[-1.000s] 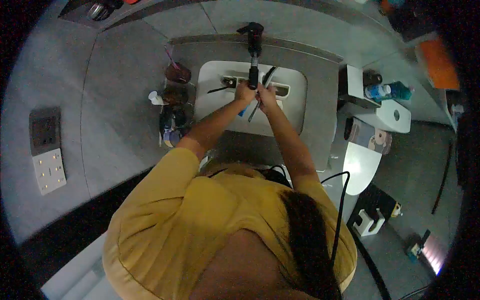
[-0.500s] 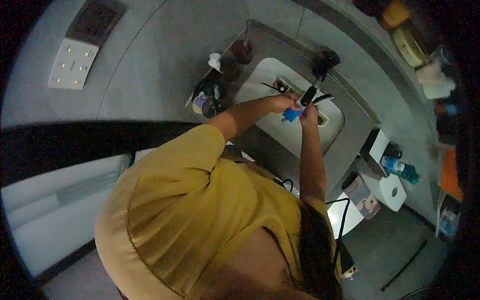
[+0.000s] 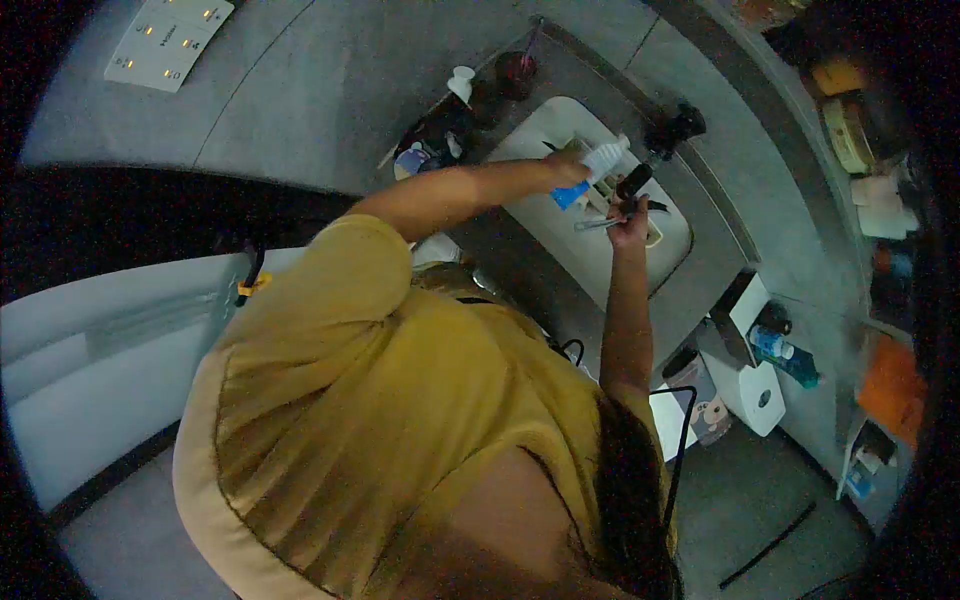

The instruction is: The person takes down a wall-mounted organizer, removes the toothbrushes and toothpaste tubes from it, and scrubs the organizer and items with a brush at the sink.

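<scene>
Grey counter (image 3: 712, 268) with white sink (image 3: 552, 118), reddish cup (image 3: 516, 76)

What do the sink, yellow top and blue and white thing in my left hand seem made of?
The sink looks like ceramic, perhaps acrylic: white, smooth, with rounded corners. The yellow top is soft, matt fabric, judging by its folds and seam. The blue and white thing in your left hand may be plastic, but it is too blurred to be sure.

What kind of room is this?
Most likely a bathroom: there is a white sink set in a counter, a dark tap above it, and what looks like a toilet off to the right.
</scene>
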Demonstrator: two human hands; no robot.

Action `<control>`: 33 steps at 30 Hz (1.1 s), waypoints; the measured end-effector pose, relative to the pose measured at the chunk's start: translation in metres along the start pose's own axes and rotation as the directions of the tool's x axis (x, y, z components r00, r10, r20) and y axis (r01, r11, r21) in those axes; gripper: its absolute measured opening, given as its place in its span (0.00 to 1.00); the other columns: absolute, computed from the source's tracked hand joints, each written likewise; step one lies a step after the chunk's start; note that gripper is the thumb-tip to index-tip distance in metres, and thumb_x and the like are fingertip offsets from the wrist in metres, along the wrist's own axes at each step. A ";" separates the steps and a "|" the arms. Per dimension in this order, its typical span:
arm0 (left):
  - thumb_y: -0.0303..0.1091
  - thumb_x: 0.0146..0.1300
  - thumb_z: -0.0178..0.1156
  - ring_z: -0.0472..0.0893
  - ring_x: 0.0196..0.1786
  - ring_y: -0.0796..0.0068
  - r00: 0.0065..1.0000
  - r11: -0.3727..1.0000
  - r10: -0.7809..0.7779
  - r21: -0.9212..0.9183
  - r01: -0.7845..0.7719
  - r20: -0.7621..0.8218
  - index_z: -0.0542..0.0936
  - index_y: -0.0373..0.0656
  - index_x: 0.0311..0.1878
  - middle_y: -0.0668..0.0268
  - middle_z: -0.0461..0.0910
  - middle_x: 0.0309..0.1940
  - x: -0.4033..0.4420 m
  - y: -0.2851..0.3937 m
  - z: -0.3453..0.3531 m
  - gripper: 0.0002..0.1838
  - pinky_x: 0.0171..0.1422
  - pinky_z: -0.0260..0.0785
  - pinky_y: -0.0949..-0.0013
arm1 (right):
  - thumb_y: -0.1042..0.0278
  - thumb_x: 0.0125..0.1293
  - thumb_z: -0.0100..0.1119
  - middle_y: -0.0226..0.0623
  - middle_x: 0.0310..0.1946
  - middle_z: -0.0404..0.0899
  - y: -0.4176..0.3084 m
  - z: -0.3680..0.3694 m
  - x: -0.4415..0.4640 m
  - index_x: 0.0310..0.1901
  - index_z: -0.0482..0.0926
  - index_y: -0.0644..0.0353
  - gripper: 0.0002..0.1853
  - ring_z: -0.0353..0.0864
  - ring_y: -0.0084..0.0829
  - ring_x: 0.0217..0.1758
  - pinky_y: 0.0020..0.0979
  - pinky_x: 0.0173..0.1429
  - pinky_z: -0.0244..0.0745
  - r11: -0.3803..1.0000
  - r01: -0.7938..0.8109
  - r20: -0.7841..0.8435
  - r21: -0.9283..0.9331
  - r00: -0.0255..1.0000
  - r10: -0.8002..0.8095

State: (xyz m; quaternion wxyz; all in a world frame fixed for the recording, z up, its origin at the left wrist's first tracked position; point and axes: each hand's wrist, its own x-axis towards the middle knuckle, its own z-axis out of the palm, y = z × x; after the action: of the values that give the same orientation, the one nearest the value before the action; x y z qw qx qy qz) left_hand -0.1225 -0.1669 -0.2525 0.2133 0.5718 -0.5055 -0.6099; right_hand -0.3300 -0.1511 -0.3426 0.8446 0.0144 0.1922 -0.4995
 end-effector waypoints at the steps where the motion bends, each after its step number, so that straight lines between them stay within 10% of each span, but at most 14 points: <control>1: 0.37 0.54 0.62 0.75 0.46 0.67 0.980 0.991 0.126 0.055 -0.119 -0.156 0.57 0.43 0.64 0.56 0.68 0.55 0.005 -0.009 -0.008 0.36 0.47 0.70 0.65 | 0.48 0.67 0.39 0.38 0.30 0.79 -0.002 0.003 -0.003 0.43 0.73 0.65 0.24 0.64 0.23 0.17 0.20 0.17 0.58 0.993 0.036 0.036 0.110 0.999 -0.041; 5: 0.25 0.46 0.63 0.76 0.40 0.67 0.924 0.910 0.212 -0.281 -0.305 -0.318 0.68 0.41 0.47 0.60 0.76 0.40 -0.070 0.084 -0.066 0.22 0.41 0.69 0.65 | 0.53 0.68 0.38 0.36 0.29 0.79 0.003 0.028 -0.018 0.34 0.77 0.64 0.22 0.71 0.25 0.20 0.20 0.17 0.60 0.980 0.121 0.035 0.155 0.991 -0.128; 9: 0.27 0.44 0.68 0.77 0.35 0.71 0.788 0.891 0.393 -0.014 -0.454 -0.474 0.73 0.42 0.46 0.65 0.78 0.37 -0.049 0.111 -0.141 0.23 0.38 0.69 0.67 | 0.57 0.67 0.43 0.31 0.22 0.75 0.003 0.025 -0.014 0.28 0.72 0.60 0.17 0.70 0.25 0.23 0.22 0.21 0.66 0.974 0.122 -0.053 0.190 0.992 -0.114; 15: 0.30 0.44 0.69 0.78 0.36 0.75 0.783 0.826 0.554 0.299 -0.477 -0.281 0.78 0.40 0.39 0.68 0.81 0.33 -0.019 0.098 -0.220 0.17 0.40 0.70 0.71 | 0.55 0.67 0.42 0.28 0.23 0.74 0.006 0.025 -0.019 0.30 0.72 0.57 0.16 0.73 0.24 0.24 0.20 0.22 0.70 0.980 0.119 -0.037 0.161 0.993 -0.114; 17: 0.29 0.45 0.68 0.78 0.38 0.75 0.841 0.886 0.464 0.123 -0.448 -0.278 0.78 0.40 0.41 0.68 0.80 0.35 -0.024 0.100 -0.216 0.17 0.43 0.70 0.72 | 0.54 0.68 0.40 0.26 0.21 0.72 0.006 0.025 -0.025 0.29 0.71 0.56 0.17 0.73 0.24 0.24 0.20 0.21 0.70 0.990 0.138 -0.205 -0.013 0.969 -0.138; 25: 0.30 0.43 0.70 0.76 0.42 0.75 0.903 0.916 0.402 0.068 -0.396 -0.155 0.75 0.42 0.48 0.67 0.78 0.40 0.008 0.069 -0.231 0.25 0.43 0.69 0.71 | 0.56 0.69 0.38 0.35 0.37 0.78 -0.001 0.013 -0.037 0.47 0.73 0.65 0.20 0.76 0.37 0.47 0.22 0.33 0.77 0.980 0.109 -0.027 0.164 0.994 -0.106; 26: 0.30 0.43 0.70 0.76 0.43 0.74 0.871 0.890 0.454 0.144 -0.433 -0.187 0.73 0.42 0.50 0.65 0.77 0.42 0.009 0.071 -0.232 0.27 0.43 0.69 0.71 | 0.58 0.69 0.39 0.32 0.24 0.68 0.002 0.028 -0.036 0.40 0.67 0.66 0.16 0.73 0.31 0.29 0.33 0.40 0.79 0.949 0.200 -0.243 0.243 0.960 -0.140; 27: 0.31 0.43 0.71 0.75 0.43 0.72 0.837 0.857 0.507 0.218 -0.466 -0.206 0.72 0.43 0.52 0.63 0.76 0.45 0.013 0.073 -0.232 0.30 0.43 0.69 0.70 | 0.60 0.69 0.38 0.33 0.26 0.69 -0.001 0.004 -0.028 0.42 0.67 0.66 0.16 0.72 0.31 0.30 0.37 0.47 0.76 0.953 0.109 0.071 0.283 0.988 -0.134; 29: 0.33 0.44 0.70 0.75 0.41 0.71 0.850 0.884 0.462 0.208 -0.419 -0.253 0.69 0.42 0.55 0.59 0.74 0.47 0.013 0.077 -0.236 0.32 0.41 0.69 0.70 | 0.58 0.67 0.42 0.41 0.33 0.75 0.000 -0.011 -0.026 0.42 0.72 0.69 0.18 0.74 0.43 0.44 0.37 0.48 0.76 0.968 0.100 0.105 0.230 0.986 -0.127; 31: 0.33 0.45 0.69 0.75 0.38 0.71 0.701 0.699 0.657 0.572 -0.429 -0.278 0.70 0.44 0.54 0.59 0.75 0.45 -0.007 0.098 -0.223 0.30 0.39 0.68 0.70 | 0.59 0.67 0.43 0.41 0.31 0.75 0.000 -0.003 -0.032 0.41 0.71 0.69 0.18 0.75 0.42 0.41 0.39 0.52 0.73 0.976 0.142 -0.066 0.167 0.989 -0.132; 33: 0.33 0.47 0.68 0.75 0.35 0.72 0.554 0.524 0.785 0.776 -0.352 -0.278 0.70 0.45 0.54 0.60 0.76 0.43 -0.028 0.119 -0.200 0.28 0.36 0.67 0.70 | 0.60 0.67 0.42 0.46 0.40 0.76 0.002 -0.016 -0.015 0.44 0.74 0.69 0.19 0.75 0.45 0.46 0.39 0.53 0.72 0.942 -0.122 0.566 0.312 0.820 -0.082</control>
State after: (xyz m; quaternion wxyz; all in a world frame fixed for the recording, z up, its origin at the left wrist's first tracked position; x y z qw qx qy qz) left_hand 0.0291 -0.2653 -0.1038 0.3525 0.5546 -0.7508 -0.0676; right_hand -0.3393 -0.1342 -0.3533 0.8534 0.0093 -0.1574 -0.4968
